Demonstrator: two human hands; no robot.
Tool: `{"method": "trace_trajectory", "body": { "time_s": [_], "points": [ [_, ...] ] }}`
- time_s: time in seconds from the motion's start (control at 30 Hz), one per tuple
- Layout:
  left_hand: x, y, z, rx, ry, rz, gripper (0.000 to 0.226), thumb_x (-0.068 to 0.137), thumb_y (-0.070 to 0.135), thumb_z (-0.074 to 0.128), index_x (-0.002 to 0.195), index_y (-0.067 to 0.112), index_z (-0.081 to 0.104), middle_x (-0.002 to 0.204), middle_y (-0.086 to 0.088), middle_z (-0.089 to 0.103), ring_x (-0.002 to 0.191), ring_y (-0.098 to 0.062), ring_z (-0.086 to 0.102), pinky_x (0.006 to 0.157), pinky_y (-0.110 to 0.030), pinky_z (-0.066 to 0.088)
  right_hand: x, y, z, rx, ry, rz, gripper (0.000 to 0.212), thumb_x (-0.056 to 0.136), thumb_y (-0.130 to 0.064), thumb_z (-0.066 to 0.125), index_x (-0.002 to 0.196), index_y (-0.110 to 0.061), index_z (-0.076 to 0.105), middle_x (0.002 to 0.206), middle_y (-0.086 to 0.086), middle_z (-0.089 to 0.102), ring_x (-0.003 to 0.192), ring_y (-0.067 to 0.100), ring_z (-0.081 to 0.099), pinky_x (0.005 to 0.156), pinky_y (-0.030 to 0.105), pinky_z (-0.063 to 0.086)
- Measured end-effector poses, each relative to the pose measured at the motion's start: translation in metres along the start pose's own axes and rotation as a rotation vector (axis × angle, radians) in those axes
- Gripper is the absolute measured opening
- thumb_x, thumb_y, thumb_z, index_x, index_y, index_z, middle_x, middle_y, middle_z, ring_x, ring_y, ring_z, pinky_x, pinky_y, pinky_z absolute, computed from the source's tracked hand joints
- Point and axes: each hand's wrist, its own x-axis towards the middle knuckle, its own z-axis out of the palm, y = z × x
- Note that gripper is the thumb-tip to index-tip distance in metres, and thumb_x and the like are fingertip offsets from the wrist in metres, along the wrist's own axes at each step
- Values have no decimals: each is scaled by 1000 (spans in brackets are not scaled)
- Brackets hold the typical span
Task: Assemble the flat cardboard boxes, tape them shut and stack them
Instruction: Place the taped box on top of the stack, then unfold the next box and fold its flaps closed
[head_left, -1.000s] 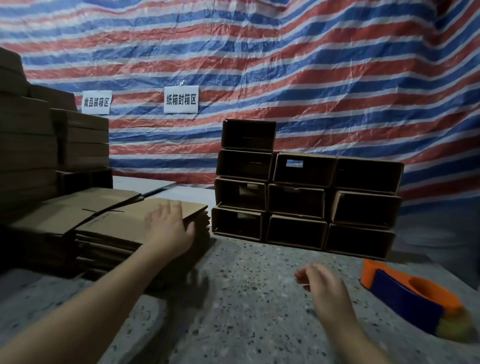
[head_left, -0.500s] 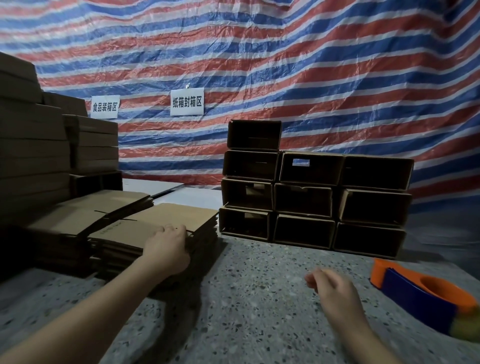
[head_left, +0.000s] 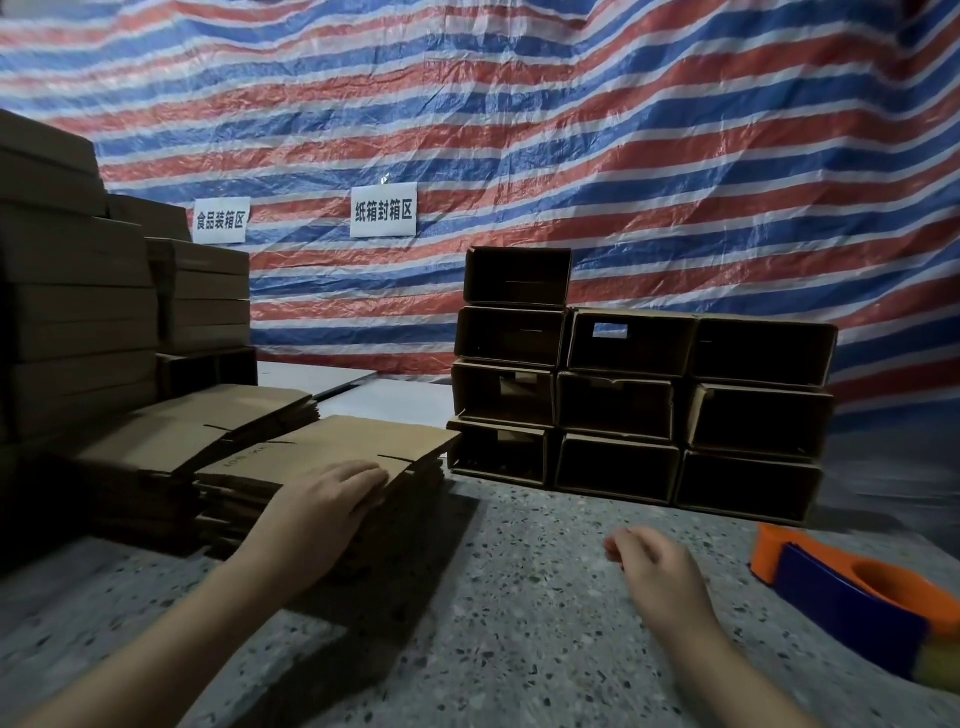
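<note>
Left hand (head_left: 332, 499) lies on the near edge of the top flat box (head_left: 332, 449), fingers curled over that edge and gripping it. That sheet tops a pile of flat boxes (head_left: 291, 499) at lower left of the frame; a second pile of flats (head_left: 208, 426) sits just beside it, further left.

Right hand (head_left: 660, 569) hangs above the speckled table (head_left: 498, 597) at lower centre-right, fingers loosely curled, holding nothing, touching nothing.

Assembled boxes (head_left: 639, 395) stand at centre-right, open ends facing the viewer, stacked three high in three columns, with a fourth box atop the left column.

Tape dispenser (head_left: 852, 597), orange and blue, lies at lower right, apart from the right hand.

Taller cardboard stacks (head_left: 72, 291) fill the left edge. Striped tarp (head_left: 571, 130) behind, with two white signs (head_left: 383, 210).
</note>
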Motion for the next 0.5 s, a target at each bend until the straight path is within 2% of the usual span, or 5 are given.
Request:
{"method": "trace_trajectory", "body": {
  "time_s": [0.1,0.17,0.27,0.4,0.5],
  "points": [
    [12,6,-23,-55,86,23,36,93,24,49,104,1,75,99,-14,75,85,-29,74,74,-40,61,26,-33,-1,30,-82,-69,26,102,-38,51,95,-19,68,100,11,69,104,32,64,81,41,53],
    [22,6,-41,-110,167,2,22,94,12,60,107,1,73,98,-14,74,81,-29,72,73,-32,56,45,-62,0,100,-144,-119,21,103,-43,49,107,-28,63,110,-11,65,115,16,59,80,23,44],
    [36,11,-68,-221,299,-12,22,89,0,62,108,3,71,100,-8,73,84,-20,70,73,-28,53,72,-102,4,156,-196,-206,41,99,-45,56,135,-24,56,128,-12,58,125,11,51,81,13,38],
    [57,25,-97,-427,443,-70,21,87,10,57,101,19,68,96,10,69,86,-5,64,74,-16,50,84,-153,3,276,-243,-302,101,72,-70,61,154,-17,36,155,2,42,136,12,41,101,26,33],
    [75,32,-101,-651,456,-176,13,90,19,59,95,24,69,89,13,69,86,-11,64,74,-31,51,80,-178,-14,335,-194,-342,96,59,-82,63,130,-18,56,131,4,63,122,21,58,98,35,46]
  ]
}}
